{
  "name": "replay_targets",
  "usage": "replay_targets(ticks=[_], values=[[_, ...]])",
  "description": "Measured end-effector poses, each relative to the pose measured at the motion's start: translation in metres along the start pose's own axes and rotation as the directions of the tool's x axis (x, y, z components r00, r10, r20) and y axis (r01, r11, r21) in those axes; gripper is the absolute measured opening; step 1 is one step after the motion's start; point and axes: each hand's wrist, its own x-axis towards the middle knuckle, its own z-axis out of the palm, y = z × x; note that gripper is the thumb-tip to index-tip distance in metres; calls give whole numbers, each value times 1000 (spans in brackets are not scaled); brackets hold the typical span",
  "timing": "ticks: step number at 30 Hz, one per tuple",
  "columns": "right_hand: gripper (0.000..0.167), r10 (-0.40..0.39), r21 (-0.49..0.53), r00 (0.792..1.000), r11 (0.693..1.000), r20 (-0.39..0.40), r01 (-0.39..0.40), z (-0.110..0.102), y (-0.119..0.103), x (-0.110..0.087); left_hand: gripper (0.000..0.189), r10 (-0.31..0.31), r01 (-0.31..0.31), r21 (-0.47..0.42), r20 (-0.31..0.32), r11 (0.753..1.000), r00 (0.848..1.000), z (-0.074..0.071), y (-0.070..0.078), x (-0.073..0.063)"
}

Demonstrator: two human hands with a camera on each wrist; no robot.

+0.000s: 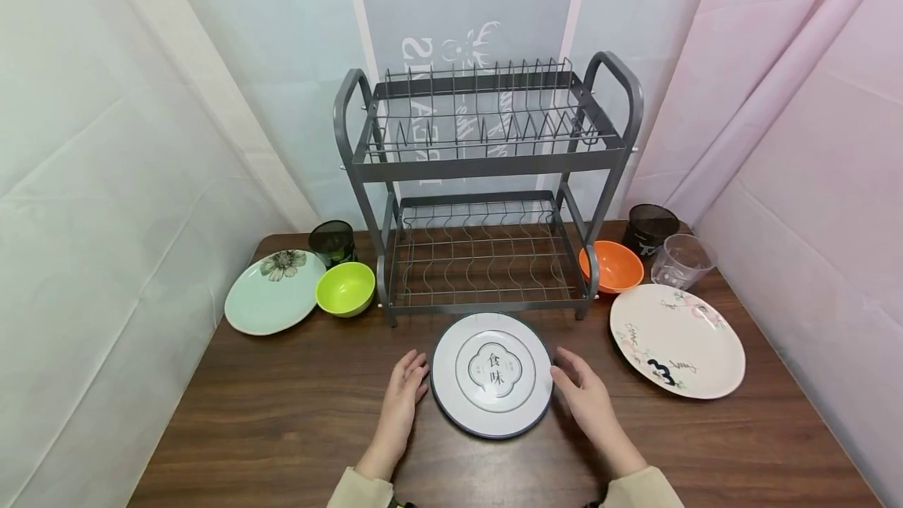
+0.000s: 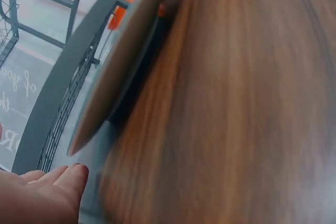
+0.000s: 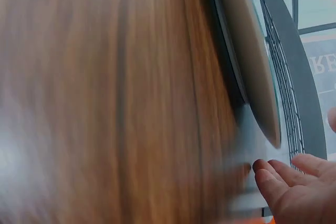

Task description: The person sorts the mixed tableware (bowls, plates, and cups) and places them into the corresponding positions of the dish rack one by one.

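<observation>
The white plate (image 1: 491,374), round and glossy with a thin dark rim and printed characters in its middle, lies flat on the brown wood-grain bench (image 1: 282,414), just in front of the grey wire rack (image 1: 487,179). The left hand (image 1: 404,390) sits just beside its left edge, fingers (image 1: 418,371) straight and relaxed, gripping nothing; the right hand (image 1: 584,394) mirrors it at the right edge, also loose. Bare bench lies open towards the person. Further out, a green bowl (image 1: 346,288) and pale green plate (image 1: 271,292) sit left; an orange bowl (image 1: 612,266), flowered plate (image 1: 677,339) and clear cup (image 1: 680,259) sit right.
</observation>
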Motion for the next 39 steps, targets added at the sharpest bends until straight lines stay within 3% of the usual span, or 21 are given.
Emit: replay_targets(ticks=[3,9,17,23,25,36,39], values=[[49,44,120,999,992,15,-45,4,-2,-2,58,-51,54,-95,36,994,998,3,3,-1],[50,98,307,993,945,60,-112,10,-5,-6,60,-125,139,-238,76,961,989,6,7,-4],[50,166,457,981,868,103,-195,11,-4,-9,58,-158,187,-325,112,927,981,7,7,-5],[47,185,556,977,804,105,-212,13,-3,-8,63,-194,219,-332,107,918,975,9,6,-4],[47,194,554,975,803,106,-220,14,-3,-7,64,-203,225,-333,100,916,974,10,6,-3],[45,209,437,975,873,70,-219,17,-5,-2,61,-174,192,-312,86,930,981,13,3,-1],[44,206,441,977,873,56,-209,18,-4,-2,59,-159,176,-305,81,936,984,13,3,-1]])
